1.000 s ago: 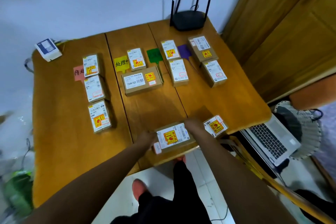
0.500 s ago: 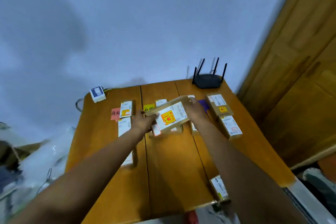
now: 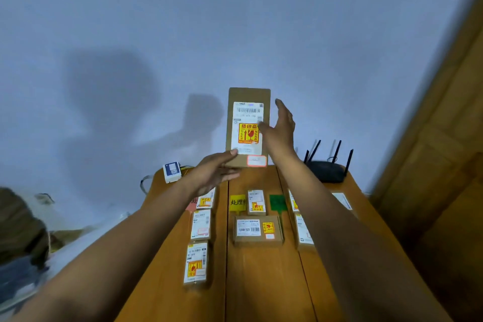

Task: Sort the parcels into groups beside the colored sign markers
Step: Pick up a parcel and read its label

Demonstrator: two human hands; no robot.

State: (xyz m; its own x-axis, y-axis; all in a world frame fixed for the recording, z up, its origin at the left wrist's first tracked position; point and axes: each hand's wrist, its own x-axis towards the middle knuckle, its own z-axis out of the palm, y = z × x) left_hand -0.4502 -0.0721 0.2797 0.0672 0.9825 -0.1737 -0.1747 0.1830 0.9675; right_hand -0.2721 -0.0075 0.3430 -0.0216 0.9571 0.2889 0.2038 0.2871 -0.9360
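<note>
I hold a brown parcel (image 3: 247,125) upright in the air above the far end of the table, its white label and yellow-red fragile sticker facing me. My left hand (image 3: 215,174) grips its bottom edge from below. My right hand (image 3: 281,128) clasps its right side, thumb on the label. On the table (image 3: 261,282) lie a yellow marker (image 3: 237,202), a green marker (image 3: 277,201) and a pink marker (image 3: 193,204), mostly hidden by my left arm. Three parcels (image 3: 200,225) form a column by the pink marker. Two parcels (image 3: 257,230) lie between yellow and green.
More parcels (image 3: 304,231) lie right of the green marker, partly hidden by my right arm. A black router (image 3: 326,168) stands at the far right corner, a small white device (image 3: 171,171) at the far left. A wooden door (image 3: 444,165) is on the right.
The parcel went from the table's near edge up and forward, then was turned upright. The view has tilted up toward the wall.
</note>
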